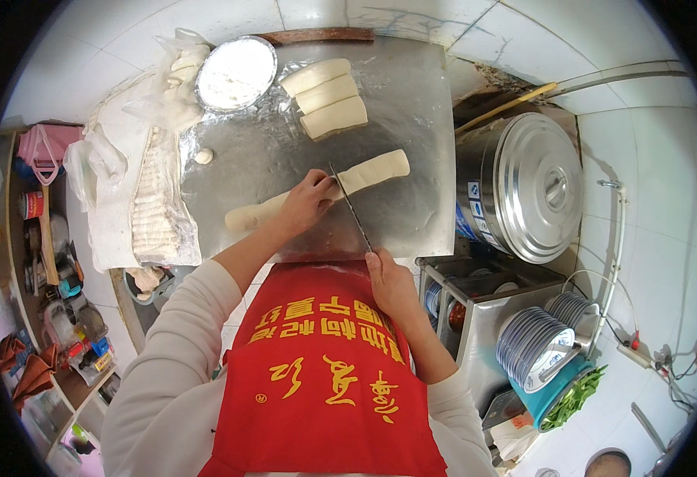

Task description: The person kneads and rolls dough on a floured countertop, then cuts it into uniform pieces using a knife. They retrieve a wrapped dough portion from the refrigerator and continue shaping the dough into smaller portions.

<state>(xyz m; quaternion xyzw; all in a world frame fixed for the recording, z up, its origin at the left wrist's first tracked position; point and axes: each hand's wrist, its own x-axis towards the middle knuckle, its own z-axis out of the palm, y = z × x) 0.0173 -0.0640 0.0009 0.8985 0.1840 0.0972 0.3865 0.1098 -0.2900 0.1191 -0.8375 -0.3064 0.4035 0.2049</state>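
Note:
A long roll of pale dough [375,169] lies slantwise across the metal worktop [420,220]. My left hand [308,203] rests on its middle, fingers bent close beside the blade. My right hand [389,280] grips the handle end of a knife [351,206], whose thin blade crosses the roll just right of my left fingers. Whether the blade has gone through the dough cannot be told. Behind the roll, several short thick dough pieces [324,98] lie side by side. A small dough ball [204,156] sits at the left.
At the back left stands a round metal pan of flour [236,74], beside a plastic bag [178,77]. A floury cloth [113,238] with rows of dough covers the left side. A wooden rolling pin [318,36] lies along the back edge. To the right is a large lidded steel pot [539,188].

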